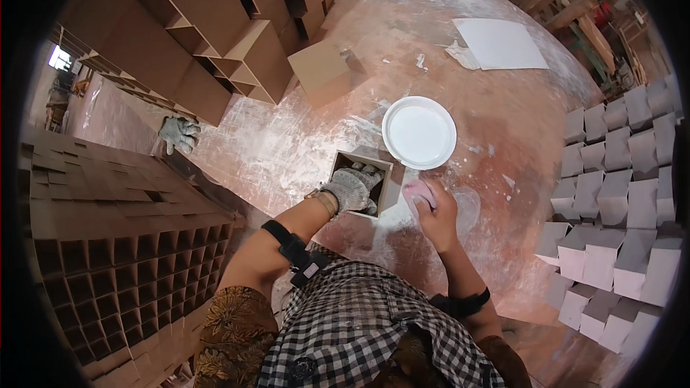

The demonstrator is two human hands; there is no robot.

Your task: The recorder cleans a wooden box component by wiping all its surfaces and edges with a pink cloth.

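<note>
My left hand (351,190), in a grey knitted glove, reaches into a small open-topped box (386,184) on the table. Its fingers look spread inside the box, partly hidden by the walls. Just right of the box, my right hand (437,217) is bare and closed around a pink sponge-like pad (417,192). The pad is low over the tabletop. Beyond both hands stands a round white basin (420,133) with a white filling, perhaps liquid.
Stacked brown cardboard boxes (208,14) rise at the far left. Divided cardboard grids (122,266) stand at left. Rows of grey-white boxes (614,194) line the right. White sheets (502,43) lie at the far right. A loose grey glove (179,134) rests at the left edge of the smeared table (287,151).
</note>
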